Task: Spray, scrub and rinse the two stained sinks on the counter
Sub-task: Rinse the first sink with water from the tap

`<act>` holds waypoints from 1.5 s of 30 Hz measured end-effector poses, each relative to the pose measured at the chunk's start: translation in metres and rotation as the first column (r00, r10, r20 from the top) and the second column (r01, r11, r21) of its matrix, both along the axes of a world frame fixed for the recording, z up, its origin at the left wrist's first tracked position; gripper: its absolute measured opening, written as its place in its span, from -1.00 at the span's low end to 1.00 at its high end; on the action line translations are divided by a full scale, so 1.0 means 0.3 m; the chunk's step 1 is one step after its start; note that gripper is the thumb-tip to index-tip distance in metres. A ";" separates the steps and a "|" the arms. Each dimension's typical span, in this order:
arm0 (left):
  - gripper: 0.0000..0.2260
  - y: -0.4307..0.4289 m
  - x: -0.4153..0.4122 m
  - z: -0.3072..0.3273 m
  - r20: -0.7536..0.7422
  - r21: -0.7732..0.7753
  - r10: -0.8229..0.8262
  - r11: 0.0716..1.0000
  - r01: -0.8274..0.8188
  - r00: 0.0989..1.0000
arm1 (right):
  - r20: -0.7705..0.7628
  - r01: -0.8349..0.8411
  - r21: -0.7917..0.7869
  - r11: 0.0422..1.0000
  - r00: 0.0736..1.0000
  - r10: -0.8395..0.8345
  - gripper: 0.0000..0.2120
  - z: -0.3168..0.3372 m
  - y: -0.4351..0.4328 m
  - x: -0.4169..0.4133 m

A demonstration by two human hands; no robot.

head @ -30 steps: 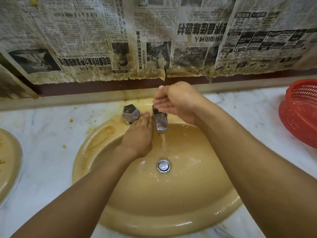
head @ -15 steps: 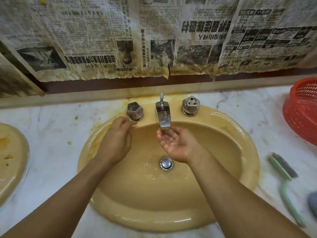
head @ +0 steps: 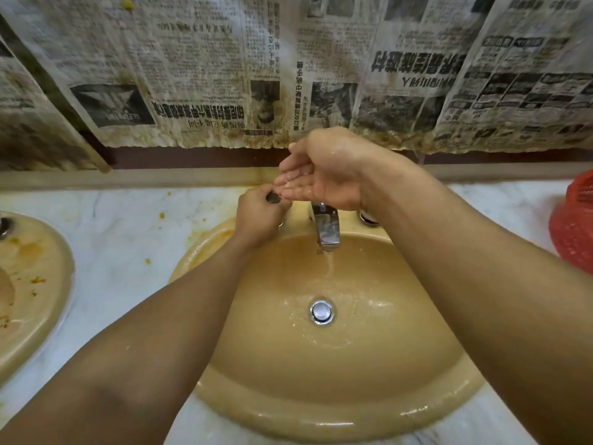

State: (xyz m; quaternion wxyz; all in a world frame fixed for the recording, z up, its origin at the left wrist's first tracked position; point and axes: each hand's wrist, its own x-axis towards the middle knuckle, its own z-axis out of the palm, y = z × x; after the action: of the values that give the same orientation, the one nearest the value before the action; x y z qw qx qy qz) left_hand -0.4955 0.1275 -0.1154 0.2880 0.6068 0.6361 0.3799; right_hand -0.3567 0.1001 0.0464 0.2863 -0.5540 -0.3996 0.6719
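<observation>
Rinse step: left grip (head: pixel 261 216) clasps the tap knob (head: pixel 272 198) left of the running spout (head: pixel 327 231), right grip (head: pixel 321 178) cupped open above it; next, probably splash the stained rim of the sink (head: pixel 321 419).

1. The left hand (head: pixel 261 216) curls its fingers (head: pixel 256 195) round the left tap knob (head: pixel 273 198) at the back of the yellow sink (head: pixel 288 415).
2. The right hand (head: pixel 321 175) is cupped palm-up and wet, above the chrome spout (head: pixel 326 228).
3. Water (head: pixel 330 268) runs from the spout into the basin, toward the drain (head: pixel 322 311).
4. A second sink (head: pixel 35 284) at the left edge shows orange-brown stains.
5. The marble worktop (head: pixel 112 252) carries yellow spots; a red basket (head: pixel 574 220) sits at the right.
6. Stained newspaper (head: pixel 208 75) covers the wall.
</observation>
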 end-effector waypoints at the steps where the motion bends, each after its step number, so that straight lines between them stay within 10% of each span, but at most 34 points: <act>1: -0.81 0.009 -0.002 -0.010 0.035 0.035 -0.003 0.999 0.001 0.999 | 0.089 -0.050 0.033 0.998 0.995 0.047 -0.74 -0.005 0.013 -0.035; 5: -0.85 0.018 -0.002 -0.060 0.069 0.036 0.020 0.999 -0.022 0.997 | 0.405 -0.102 0.217 0.971 0.914 0.005 -0.82 -0.059 0.015 -0.036; 9: -0.71 -0.033 -0.037 -0.094 -0.058 0.095 -0.077 0.992 0.082 0.995 | 0.117 0.501 0.303 0.811 0.825 -0.554 -0.75 -0.212 -0.083 0.095; 12: -0.60 -0.051 -0.056 -0.107 -0.142 0.066 -0.099 0.992 0.109 0.985 | 0.050 0.671 -0.062 0.739 0.742 -0.669 -0.72 -0.364 -0.164 0.145; 15: -0.76 -0.013 -0.048 -0.077 -0.032 0.044 -0.034 0.998 0.035 0.999 | -0.217 0.486 -0.578 0.655 0.683 -0.698 -0.65 -0.461 -0.196 0.097; 21: -0.95 0.034 -0.037 -0.033 0.269 -0.085 -0.091 0.989 0.118 0.959 | -0.347 0.460 -0.664 0.590 0.510 -0.787 -0.73 -0.501 -0.127 0.050; 33: -0.52 -0.039 -0.061 -0.121 -0.053 0.081 -0.077 0.993 0.081 0.996 | -0.103 0.517 -0.380 0.767 0.801 -0.590 -0.68 -0.284 -0.205 0.235; 38: -0.53 -0.023 -0.057 -0.118 -0.115 0.115 -0.068 0.990 0.081 0.991 | -0.070 0.214 -0.077 0.974 0.973 -0.219 -0.71 -0.085 -0.057 0.041; 45: -0.41 0.011 -0.101 -0.090 -0.243 0.064 -0.198 0.974 0.219 0.950 | 0.203 0.028 0.075 0.997 0.978 -0.043 -0.77 -0.129 -0.004 -0.071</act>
State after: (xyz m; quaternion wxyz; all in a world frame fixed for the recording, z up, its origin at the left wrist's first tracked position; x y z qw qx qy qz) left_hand -0.5259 0.1308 -0.1424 0.2214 0.7237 0.5801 0.3011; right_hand -0.3781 0.0990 0.0077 0.2753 -0.6165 -0.4409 0.5914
